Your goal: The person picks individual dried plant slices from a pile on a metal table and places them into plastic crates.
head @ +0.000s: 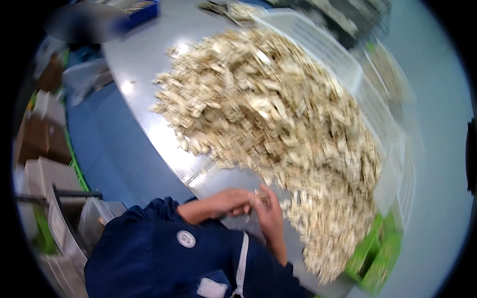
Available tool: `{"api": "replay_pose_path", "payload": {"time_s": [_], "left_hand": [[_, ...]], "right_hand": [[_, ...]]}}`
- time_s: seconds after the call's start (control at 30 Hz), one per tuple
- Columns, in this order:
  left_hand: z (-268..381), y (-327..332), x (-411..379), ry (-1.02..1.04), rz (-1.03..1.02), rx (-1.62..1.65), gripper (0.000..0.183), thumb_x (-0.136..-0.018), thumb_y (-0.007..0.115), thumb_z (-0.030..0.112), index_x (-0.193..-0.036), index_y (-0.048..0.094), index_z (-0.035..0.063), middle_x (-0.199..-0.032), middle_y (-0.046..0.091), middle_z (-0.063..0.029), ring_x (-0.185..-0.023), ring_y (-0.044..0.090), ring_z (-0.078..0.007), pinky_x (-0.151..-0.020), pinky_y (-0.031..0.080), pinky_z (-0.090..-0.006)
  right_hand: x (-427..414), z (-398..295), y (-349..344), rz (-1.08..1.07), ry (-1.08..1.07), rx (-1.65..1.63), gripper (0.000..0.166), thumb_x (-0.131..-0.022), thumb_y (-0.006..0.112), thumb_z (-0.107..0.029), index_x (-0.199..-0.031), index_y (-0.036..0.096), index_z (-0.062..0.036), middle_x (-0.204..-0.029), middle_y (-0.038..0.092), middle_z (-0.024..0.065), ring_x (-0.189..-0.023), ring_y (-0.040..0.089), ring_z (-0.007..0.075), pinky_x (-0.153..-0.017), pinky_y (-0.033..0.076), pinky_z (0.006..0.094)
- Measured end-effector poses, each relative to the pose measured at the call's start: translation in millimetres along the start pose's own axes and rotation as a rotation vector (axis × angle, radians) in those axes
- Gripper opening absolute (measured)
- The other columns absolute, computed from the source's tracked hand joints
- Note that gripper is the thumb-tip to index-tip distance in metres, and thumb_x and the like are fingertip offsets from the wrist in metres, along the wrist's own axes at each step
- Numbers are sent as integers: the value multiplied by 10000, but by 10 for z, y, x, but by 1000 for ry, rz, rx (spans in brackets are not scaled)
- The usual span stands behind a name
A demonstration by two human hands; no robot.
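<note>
A large heap of pale, dried, flake-like pieces (261,97) covers much of a shiny metal table (220,182). Near the heap's lower edge, my left hand (233,203) and my right hand (269,212) meet above bare metal. Between the fingers of both is a small pale piece (261,197), blurred by motion; its exact kind cannot be told. My right hand's fingers curl around it from the right, while my left fingertips touch it from the other side.
White plastic baskets (320,48) stand along the heap's far and right edges. Green baskets (376,253) holding pale pieces are at the lower right. A blue bin (143,13) sits at the table's far left. Cardboard boxes (44,136) and a clear plastic bag (97,216) lie left.
</note>
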State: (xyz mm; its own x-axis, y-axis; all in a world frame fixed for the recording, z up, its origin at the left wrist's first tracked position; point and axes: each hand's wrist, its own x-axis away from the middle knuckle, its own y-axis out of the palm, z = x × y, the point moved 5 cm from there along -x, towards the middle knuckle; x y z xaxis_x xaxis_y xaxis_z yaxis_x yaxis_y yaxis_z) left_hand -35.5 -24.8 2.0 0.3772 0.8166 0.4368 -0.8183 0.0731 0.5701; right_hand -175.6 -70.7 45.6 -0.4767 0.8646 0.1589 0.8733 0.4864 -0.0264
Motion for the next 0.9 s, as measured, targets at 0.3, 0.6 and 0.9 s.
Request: {"api": "replay_pose_path", "payload": {"time_s": [0.3, 0.6, 0.9], "left_hand": [[364, -81, 208, 472, 346, -642, 252, -952, 710, 264, -1086, 664, 55, -927, 688, -60, -848, 648, -140, -755, 521, -304], [541, 257, 175, 842, 345, -1075, 162, -837, 788, 155, -961, 707, 89, -837, 671, -105, -723, 679, -270, -636, 536, -340], [487, 273, 206, 1045, 308, -1021, 199, -808, 800, 105, -977, 697, 116, -843, 670, -84, -691, 674, -275, -594, 543, -356]], "right_hand": [[8, -154, 140, -152, 115, 239, 467, -1051, 504, -108, -1488, 359, -35, -1143, 633, 112, -985, 663, 168, -837, 557, 306], [-23, 222, -68, -121, -2, -148, 439, -996, 571, -12, -1420, 457, -25, -1169, 623, 48, -1084, 612, 112, -964, 480, 256], [11, 301, -71, -80, -19, -138, 431, -971, 577, 13, -1394, 506, -32, -1167, 639, 36, -1090, 623, 115, -951, 493, 265]]}}
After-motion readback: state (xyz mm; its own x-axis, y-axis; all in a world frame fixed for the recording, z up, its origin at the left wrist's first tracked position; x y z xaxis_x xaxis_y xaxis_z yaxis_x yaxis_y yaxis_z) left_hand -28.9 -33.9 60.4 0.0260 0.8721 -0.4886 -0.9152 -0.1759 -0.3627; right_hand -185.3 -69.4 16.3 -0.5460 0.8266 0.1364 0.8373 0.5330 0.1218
